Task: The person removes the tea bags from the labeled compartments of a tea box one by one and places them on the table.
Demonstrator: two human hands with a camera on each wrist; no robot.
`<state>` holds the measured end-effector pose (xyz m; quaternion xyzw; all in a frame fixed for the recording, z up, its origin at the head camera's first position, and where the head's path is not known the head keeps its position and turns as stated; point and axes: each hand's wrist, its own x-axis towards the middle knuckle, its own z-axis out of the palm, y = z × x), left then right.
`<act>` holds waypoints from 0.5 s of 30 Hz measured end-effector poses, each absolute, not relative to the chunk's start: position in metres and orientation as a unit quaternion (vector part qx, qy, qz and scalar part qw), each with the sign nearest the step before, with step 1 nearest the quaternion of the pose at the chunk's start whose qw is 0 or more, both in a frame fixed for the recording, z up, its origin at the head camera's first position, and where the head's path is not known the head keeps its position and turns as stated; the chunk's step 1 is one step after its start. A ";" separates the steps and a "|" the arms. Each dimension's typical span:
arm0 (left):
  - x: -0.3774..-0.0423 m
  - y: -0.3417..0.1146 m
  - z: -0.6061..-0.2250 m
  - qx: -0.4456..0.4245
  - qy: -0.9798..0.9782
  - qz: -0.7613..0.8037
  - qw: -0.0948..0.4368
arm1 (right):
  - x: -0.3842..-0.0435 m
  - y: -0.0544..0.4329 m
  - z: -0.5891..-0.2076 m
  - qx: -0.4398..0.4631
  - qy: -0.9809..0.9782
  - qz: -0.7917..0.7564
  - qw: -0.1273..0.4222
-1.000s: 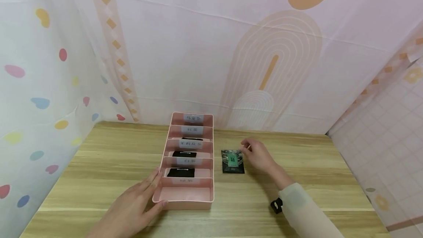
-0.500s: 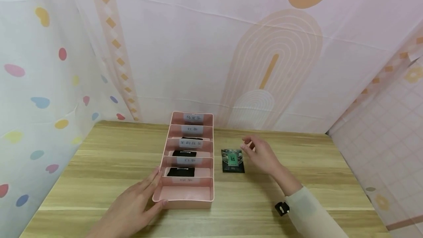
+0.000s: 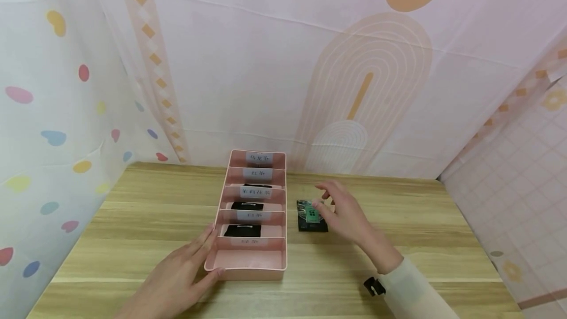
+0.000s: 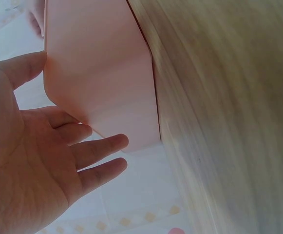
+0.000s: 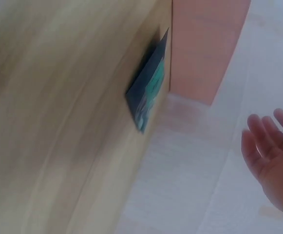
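Note:
A pink divided box [image 3: 252,273] stands on the table, with paper labels in its compartments. My left hand [image 3: 179,272] rests against its near left corner, thumb at the front rim and fingers along the side. In the left wrist view the fingers of that hand [image 4: 39,161] are spread and mostly straight beside the pink wall [image 4: 100,73]. Right of the box lies a dark tea sachet [image 3: 312,225] with a green label. Over its right part hovers my right hand [image 3: 347,215], fingers loosely bent. The right wrist view shows the sachet [image 5: 148,85] apart from the hand [image 5: 273,156].
Black sachets [image 3: 242,231] lie in some middle compartments; the nearest compartment [image 3: 248,260] has a bare floor. Behind the wooden table [image 3: 398,201] hangs a patterned curtain [image 3: 248,63]. A black strap piece [image 3: 374,286] hangs by the right sleeve [image 3: 412,287].
My right hand first drew slightly back right from the sachet, then came left over its upper right part. The left hand, box and sachet have stayed in place.

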<state>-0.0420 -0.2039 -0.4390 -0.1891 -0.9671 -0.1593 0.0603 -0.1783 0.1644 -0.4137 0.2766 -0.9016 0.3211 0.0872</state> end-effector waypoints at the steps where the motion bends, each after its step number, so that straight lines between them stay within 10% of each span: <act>1: -0.042 -0.204 -0.439 -0.189 -0.967 -0.159 0.060 | -0.177 0.163 -0.413 0.283 -0.899 0.321 0.090; 15: -0.042 -0.203 -0.439 -0.181 -0.969 -0.163 0.048 | -0.163 0.138 -0.416 0.380 -0.882 0.236 0.148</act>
